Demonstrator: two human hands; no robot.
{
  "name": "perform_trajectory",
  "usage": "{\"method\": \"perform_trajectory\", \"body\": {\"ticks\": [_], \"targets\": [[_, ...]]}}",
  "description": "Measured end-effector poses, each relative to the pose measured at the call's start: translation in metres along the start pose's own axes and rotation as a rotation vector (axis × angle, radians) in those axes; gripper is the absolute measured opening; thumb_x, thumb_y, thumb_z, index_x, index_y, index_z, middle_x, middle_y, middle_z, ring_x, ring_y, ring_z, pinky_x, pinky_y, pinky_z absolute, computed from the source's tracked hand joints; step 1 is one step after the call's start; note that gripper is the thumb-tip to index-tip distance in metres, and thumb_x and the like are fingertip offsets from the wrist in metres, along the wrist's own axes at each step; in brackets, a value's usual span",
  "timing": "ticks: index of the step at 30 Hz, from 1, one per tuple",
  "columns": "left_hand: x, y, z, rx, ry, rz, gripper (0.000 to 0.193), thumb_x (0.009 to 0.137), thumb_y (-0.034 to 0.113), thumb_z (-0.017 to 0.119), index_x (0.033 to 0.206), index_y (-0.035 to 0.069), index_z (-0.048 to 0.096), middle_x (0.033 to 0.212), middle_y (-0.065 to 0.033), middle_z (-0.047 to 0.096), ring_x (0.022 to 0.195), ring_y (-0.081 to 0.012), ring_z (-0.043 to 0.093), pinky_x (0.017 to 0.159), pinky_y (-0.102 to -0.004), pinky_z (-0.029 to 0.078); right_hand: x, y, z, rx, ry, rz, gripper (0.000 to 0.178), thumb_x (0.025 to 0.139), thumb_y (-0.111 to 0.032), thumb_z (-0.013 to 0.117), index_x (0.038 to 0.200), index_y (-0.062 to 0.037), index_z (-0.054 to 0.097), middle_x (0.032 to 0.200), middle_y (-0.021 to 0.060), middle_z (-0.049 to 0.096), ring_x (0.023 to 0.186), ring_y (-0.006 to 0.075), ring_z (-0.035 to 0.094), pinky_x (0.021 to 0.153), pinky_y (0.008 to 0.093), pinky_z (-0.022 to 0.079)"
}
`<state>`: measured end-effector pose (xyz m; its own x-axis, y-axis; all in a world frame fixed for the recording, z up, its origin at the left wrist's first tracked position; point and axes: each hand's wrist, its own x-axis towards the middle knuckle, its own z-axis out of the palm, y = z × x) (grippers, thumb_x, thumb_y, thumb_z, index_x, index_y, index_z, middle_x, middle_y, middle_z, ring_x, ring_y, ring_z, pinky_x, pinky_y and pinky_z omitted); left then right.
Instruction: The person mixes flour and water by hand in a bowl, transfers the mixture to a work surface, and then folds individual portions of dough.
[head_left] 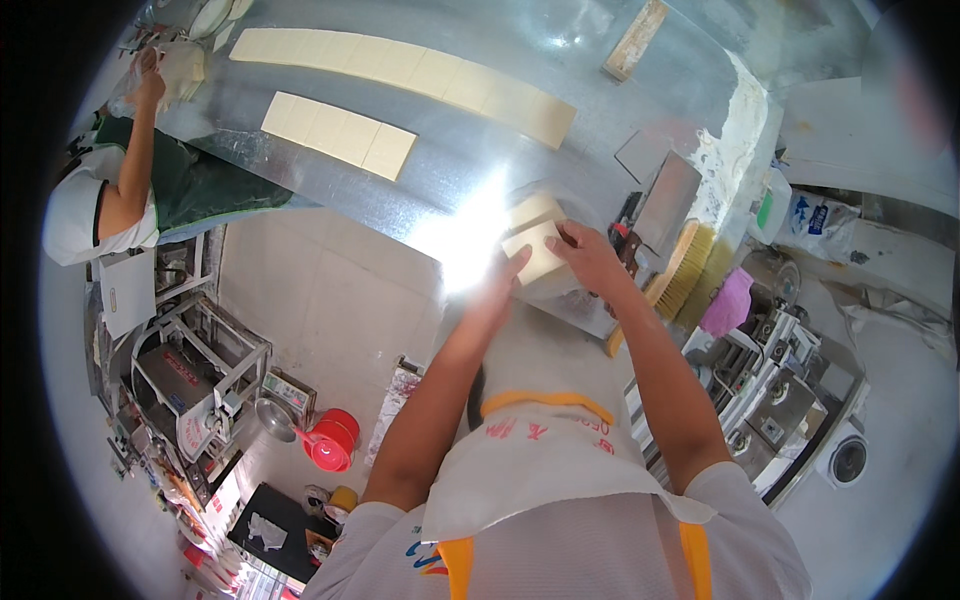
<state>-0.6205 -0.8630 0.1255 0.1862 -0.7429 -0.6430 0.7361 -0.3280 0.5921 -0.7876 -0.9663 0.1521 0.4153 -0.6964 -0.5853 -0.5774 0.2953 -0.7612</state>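
A small stack of pale cream dough sheets (533, 232) lies on the shiny metal table (470, 150) near its front edge. My right hand (588, 255) rests on the stack's right side, fingers curled over its edge. My left hand (498, 290) touches the stack's lower left corner with fingers stretched out. Strong glare on the metal just left of the stack hides part of my left fingers. Whether either hand truly grips a sheet cannot be told.
Two rows of laid-out dough squares, a long one (400, 65) and a short one (338, 133), lie further along the table. Another person (130, 185) works at the table's far left. A flat metal scraper (665, 205), a straw brush (680, 275) and a wooden block (635, 38) lie to the right.
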Motion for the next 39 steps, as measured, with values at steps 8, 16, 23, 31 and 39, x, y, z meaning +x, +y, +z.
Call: {"method": "perform_trajectory", "body": {"ticks": [8,16,23,31,39], "targets": [[0.028,0.027,0.025,0.357,0.199,0.070,0.027,0.090,0.020,0.090,0.091,0.001,0.072,0.083,-0.0037,0.075,0.068,-0.0088,0.067,0.063,-0.0261,0.058,0.039,-0.001,0.005,-0.128,0.231,-0.243,0.033,0.103,-0.024,0.068,0.127,0.0001,0.069,0.115,0.0186,0.075,0.102,0.0288,0.072,0.093,0.0385,0.054],[0.036,0.043,0.035,0.713,0.241,0.081,0.043,0.083,0.031,0.095,0.082,-0.002,0.067,0.072,-0.0092,0.072,0.057,-0.0110,0.066,0.053,-0.0270,0.057,0.048,0.009,0.008,-0.196,0.357,-0.289,0.028,0.098,-0.020,0.068,0.119,-0.0019,0.069,0.116,0.0215,0.069,0.113,0.0427,0.064,0.098,0.0496,0.051],[0.035,0.055,0.030,0.836,0.235,-0.007,0.044,0.086,0.036,0.092,0.085,-0.001,0.069,0.073,-0.0079,0.072,0.061,-0.0123,0.067,0.057,-0.0278,0.056,0.047,0.006,0.006,-0.251,0.444,-0.294,0.020,0.096,-0.015,0.073,0.108,0.0000,0.067,0.101,0.0164,0.068,0.093,0.0348,0.066,0.086,0.0438,0.053],[0.001,0.101,-0.066,0.485,0.295,-0.140,0.034,0.104,0.035,0.073,0.096,0.002,0.070,0.080,-0.0045,0.070,0.066,-0.0130,0.066,0.059,-0.0282,0.053,0.071,-0.102,0.061,-0.244,0.418,-0.558,0.010,0.096,-0.007,0.069,0.105,-0.0028,0.067,0.104,0.0171,0.071,0.100,0.0376,0.067,0.086,0.0486,0.053],[0.018,0.170,-0.218,0.324,0.382,-0.138,0.031,0.104,0.034,0.073,0.105,0.004,0.067,0.093,-0.0077,0.071,0.083,-0.0178,0.070,0.072,-0.0329,0.057,0.249,-0.156,0.178,-0.582,0.378,-0.571,0.022,0.096,-0.013,0.065,0.113,0.0000,0.070,0.115,0.0249,0.069,0.113,0.0450,0.061,0.099,0.0546,0.048]]}}
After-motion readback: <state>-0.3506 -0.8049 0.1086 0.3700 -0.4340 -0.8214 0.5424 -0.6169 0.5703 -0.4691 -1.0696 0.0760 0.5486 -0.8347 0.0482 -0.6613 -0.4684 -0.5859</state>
